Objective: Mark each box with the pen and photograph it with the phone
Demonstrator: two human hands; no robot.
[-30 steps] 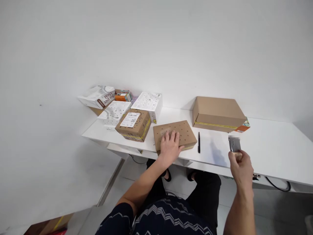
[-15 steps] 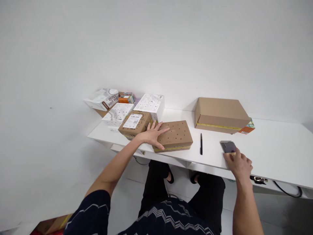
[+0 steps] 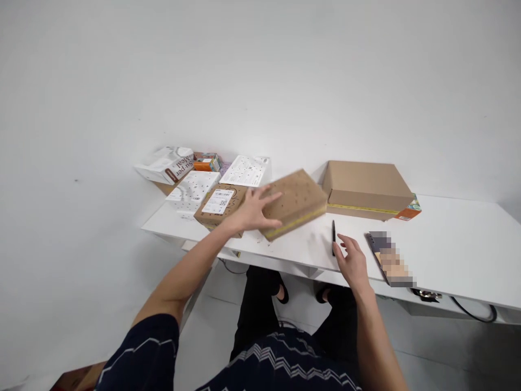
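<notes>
1. Dotted cardboard box [image 3: 295,198], centre of the frame: up off the white table [image 3: 456,239] and tilted, right end high, a little blurred!
2. Left hand [image 3: 254,212] has it by the left end, fingers spread across the top, thumb down on the front side, gripping.
3. Just below right of centre, here's the right hand [image 3: 353,263], fingers loosely curled and apart, right at the black pen [image 3: 334,231]; whether they touch, I can't tell.
4. Lower right, a smartphone [image 3: 388,258] lies by the table's front edge, partly pixelated.
5. Left of centre, behind the left wrist, sits a labelled cardboard box [image 3: 217,202].
6. Right of centre, against the wall, a large plain cardboard box [image 3: 364,184] with yellow tape.
</notes>
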